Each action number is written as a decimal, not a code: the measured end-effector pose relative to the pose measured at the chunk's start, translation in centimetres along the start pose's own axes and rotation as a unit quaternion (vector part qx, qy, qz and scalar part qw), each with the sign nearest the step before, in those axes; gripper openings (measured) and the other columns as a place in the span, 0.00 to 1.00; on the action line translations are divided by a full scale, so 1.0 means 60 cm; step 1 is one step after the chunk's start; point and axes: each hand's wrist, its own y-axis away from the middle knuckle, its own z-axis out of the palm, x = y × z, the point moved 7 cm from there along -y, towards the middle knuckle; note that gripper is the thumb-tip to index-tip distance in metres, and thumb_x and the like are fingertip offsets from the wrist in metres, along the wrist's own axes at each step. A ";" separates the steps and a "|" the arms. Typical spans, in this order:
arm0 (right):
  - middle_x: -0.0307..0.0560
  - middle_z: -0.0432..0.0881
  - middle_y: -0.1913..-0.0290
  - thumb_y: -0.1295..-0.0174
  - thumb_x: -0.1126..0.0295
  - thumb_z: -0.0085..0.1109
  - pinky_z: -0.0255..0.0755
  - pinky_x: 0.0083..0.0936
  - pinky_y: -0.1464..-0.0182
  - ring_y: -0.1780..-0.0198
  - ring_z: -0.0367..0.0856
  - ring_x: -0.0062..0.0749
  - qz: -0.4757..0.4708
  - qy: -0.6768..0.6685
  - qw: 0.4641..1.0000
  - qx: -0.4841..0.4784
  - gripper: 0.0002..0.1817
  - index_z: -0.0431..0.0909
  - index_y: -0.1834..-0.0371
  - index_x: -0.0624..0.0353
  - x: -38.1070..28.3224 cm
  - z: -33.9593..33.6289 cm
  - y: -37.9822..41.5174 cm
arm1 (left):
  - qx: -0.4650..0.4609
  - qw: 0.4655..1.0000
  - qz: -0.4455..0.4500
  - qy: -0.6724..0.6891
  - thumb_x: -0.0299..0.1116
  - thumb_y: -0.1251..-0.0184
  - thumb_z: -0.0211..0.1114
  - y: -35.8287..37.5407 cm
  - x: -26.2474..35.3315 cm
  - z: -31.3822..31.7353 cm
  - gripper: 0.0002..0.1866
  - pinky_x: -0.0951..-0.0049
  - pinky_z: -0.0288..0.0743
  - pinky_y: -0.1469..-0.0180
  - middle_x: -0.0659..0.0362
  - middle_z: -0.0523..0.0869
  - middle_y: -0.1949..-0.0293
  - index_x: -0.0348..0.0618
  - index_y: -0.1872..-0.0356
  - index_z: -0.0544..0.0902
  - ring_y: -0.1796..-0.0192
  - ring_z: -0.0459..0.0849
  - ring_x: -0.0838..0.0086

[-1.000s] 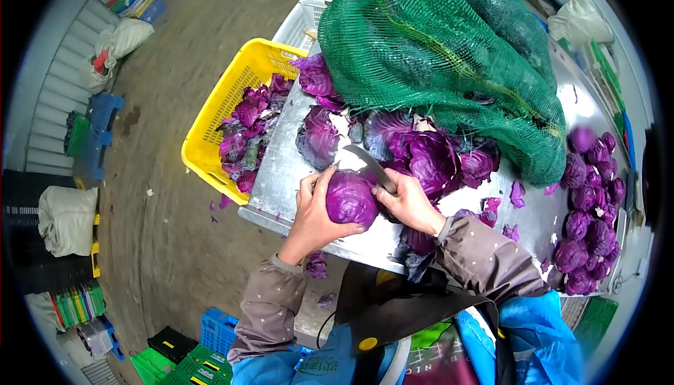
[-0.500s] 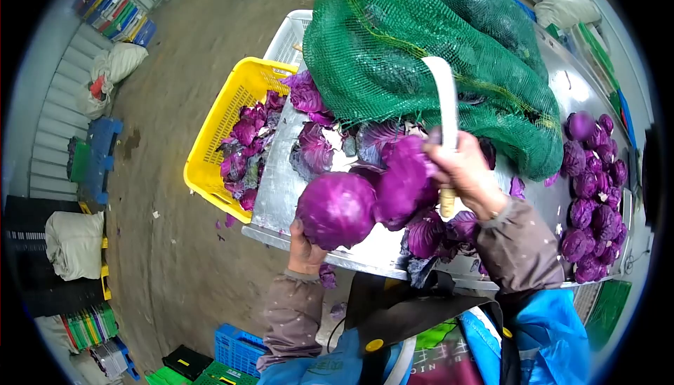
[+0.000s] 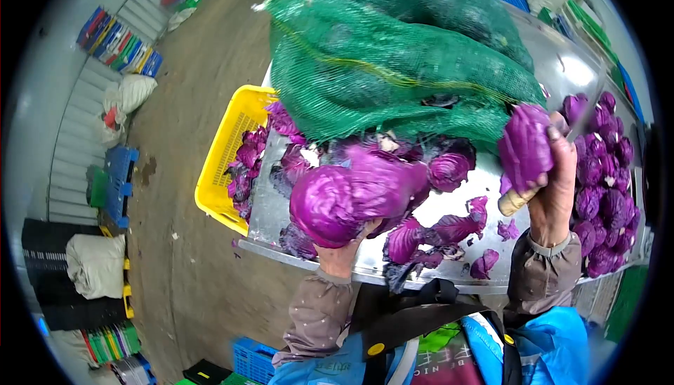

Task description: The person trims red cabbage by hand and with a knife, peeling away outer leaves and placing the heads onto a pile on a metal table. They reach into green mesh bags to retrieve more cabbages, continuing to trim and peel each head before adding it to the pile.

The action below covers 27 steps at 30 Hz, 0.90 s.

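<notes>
My left hand (image 3: 342, 253) is closed around the underside of a red cabbage (image 3: 323, 206) near the table's front edge. A blurred outer leaf (image 3: 386, 183) stands off that head's right side. Out to the right, my right hand (image 3: 556, 185) grips a knife by its pale handle (image 3: 517, 202); the blade is blurred and mostly hidden behind the hand. A peeled-off purple cabbage leaf (image 3: 525, 146) is held in the same hand, against the fingers. Loose leaves (image 3: 449, 230) lie on the metal table (image 3: 365, 262) between my hands.
Green mesh sacks (image 3: 393, 62) cover the back of the table. A yellow crate (image 3: 219, 174) with leaves stands at the left. Several trimmed cabbages (image 3: 602, 188) are grouped at the right end. Another small cabbage (image 3: 449, 171) sits near the sacks. A blue crate (image 3: 253, 358) is below.
My right hand has swung right, away from the held cabbage, carrying the knife and a leaf. My left hand has shifted slightly right with the cabbage. The view has turned somewhat.
</notes>
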 end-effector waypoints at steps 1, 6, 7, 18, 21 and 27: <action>0.40 0.79 0.70 0.43 0.60 0.63 0.80 0.21 0.68 0.72 0.80 0.25 0.034 0.046 0.994 -0.093 0.16 0.71 0.59 0.56 0.000 -0.003 0.005 | -0.030 0.941 -0.088 0.325 0.43 0.30 0.53 0.005 -0.043 0.032 0.28 0.47 0.61 0.33 0.52 0.64 0.33 0.39 0.34 0.61 0.33 0.66 0.59; 0.54 0.62 0.34 0.66 0.66 0.79 0.65 0.39 0.36 0.34 0.63 0.45 -0.076 0.268 0.898 -0.340 0.56 0.56 0.30 0.55 0.048 0.038 0.056 | -0.085 0.980 -0.078 0.160 0.53 0.36 0.58 -0.004 0.037 0.127 0.34 0.38 0.56 0.34 0.51 0.70 0.38 0.49 0.34 0.62 0.35 0.67 0.56; 0.58 0.62 0.35 0.66 0.65 0.78 0.65 0.38 0.36 0.35 0.63 0.52 -0.129 0.294 0.881 -0.347 0.55 0.55 0.30 0.54 0.043 0.037 0.056 | -0.093 0.988 -0.034 0.116 0.51 0.40 0.64 -0.005 0.062 0.145 0.35 0.46 0.58 0.33 0.53 0.72 0.39 0.50 0.34 0.63 0.36 0.69 0.59; 0.56 0.77 0.54 0.56 0.68 0.70 0.75 0.35 0.56 0.57 0.80 0.47 -0.079 0.349 0.904 -0.233 0.31 0.68 0.48 0.64 0.061 -0.239 0.063 | -0.139 0.763 -0.274 0.569 0.51 0.40 0.63 -0.023 0.152 0.350 0.31 0.57 0.72 0.40 0.55 0.75 0.42 0.46 0.40 0.70 0.41 0.75 0.63; 0.55 0.77 0.62 0.53 0.69 0.65 0.74 0.35 0.58 0.61 0.79 0.47 -0.049 0.303 0.943 -0.126 0.23 0.70 0.54 0.65 0.061 -0.313 0.076 | -0.118 0.767 -0.317 0.545 0.58 0.37 0.54 -0.024 0.153 0.410 0.31 0.52 0.72 0.40 0.55 0.75 0.42 0.49 0.40 0.71 0.40 0.75 0.61; 0.47 0.79 0.66 0.52 0.77 0.63 0.73 0.23 0.69 0.71 0.78 0.26 -0.045 0.269 0.962 0.002 0.15 0.75 0.60 0.66 0.012 -0.442 0.072 | -0.210 0.753 -0.356 0.512 0.57 0.36 0.53 -0.022 0.210 0.559 0.28 0.52 0.70 0.38 0.57 0.73 0.40 0.53 0.40 0.71 0.39 0.73 0.62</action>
